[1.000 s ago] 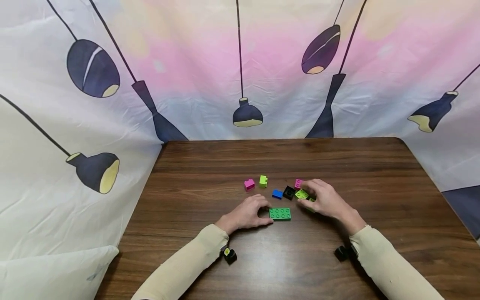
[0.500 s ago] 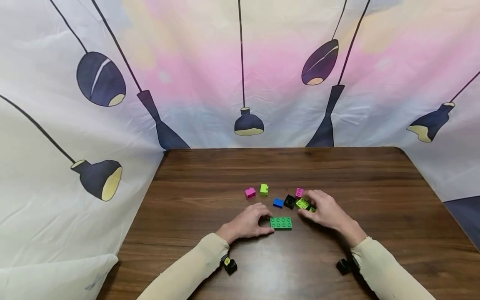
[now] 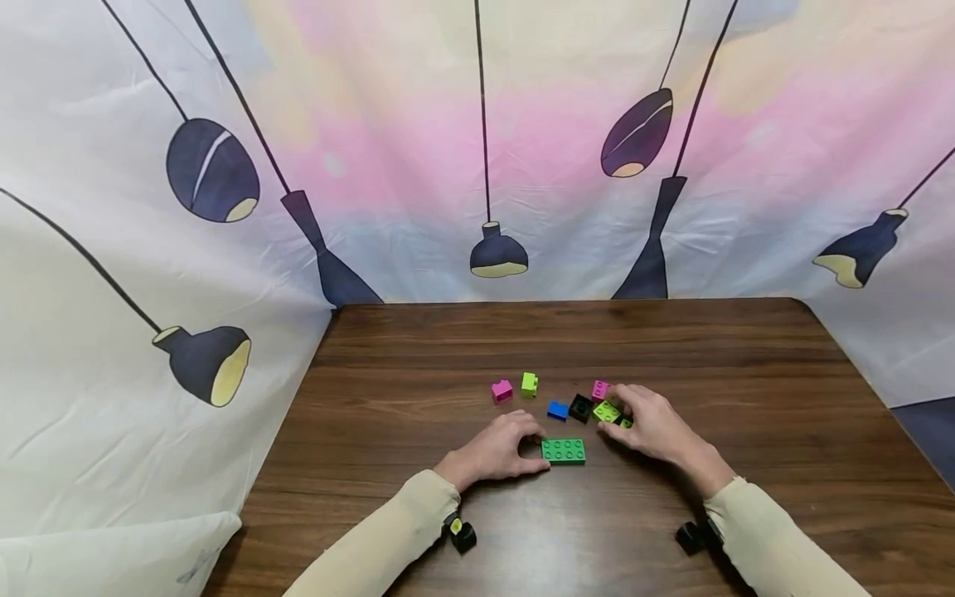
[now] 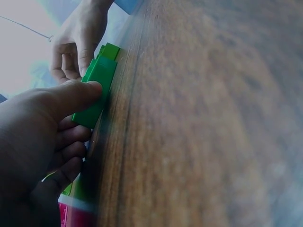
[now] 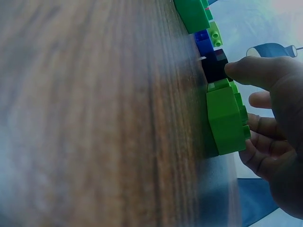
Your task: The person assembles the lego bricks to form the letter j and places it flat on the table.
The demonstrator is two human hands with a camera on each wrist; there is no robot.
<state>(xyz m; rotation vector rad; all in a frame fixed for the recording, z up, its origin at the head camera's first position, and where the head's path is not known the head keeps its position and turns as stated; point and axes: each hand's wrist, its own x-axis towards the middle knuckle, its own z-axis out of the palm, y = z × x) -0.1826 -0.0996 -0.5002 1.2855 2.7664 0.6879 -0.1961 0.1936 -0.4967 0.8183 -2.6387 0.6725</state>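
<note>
A green brick point(image 3: 563, 451) with several studs lies on the table, its left end between the thumb and index finger of my left hand point(image 3: 500, 448). In the left wrist view that thumb lies across the brick's side. My right hand point(image 3: 649, 423) rests around a lime brick point(image 3: 607, 412), thumb in front and fingers behind, loosely curved. A second green brick point(image 5: 226, 123) sits close beside it, partly under the hand. Left of these are a black brick point(image 3: 580, 407), near my right thumb, and a blue brick point(image 3: 557, 410). Whether the right fingertips touch the lime brick is unclear.
Farther back stand a pink brick point(image 3: 502, 390), a lime brick point(image 3: 530, 384) and another pink brick point(image 3: 600, 390) by the right fingers. The brown wooden table point(image 3: 418, 348) ends at a cloth backdrop point(image 3: 418, 207) printed with lamps.
The head view has tilted up slightly, so the table and bricks sit lower in it. Both hands keep their places by the same bricks.
</note>
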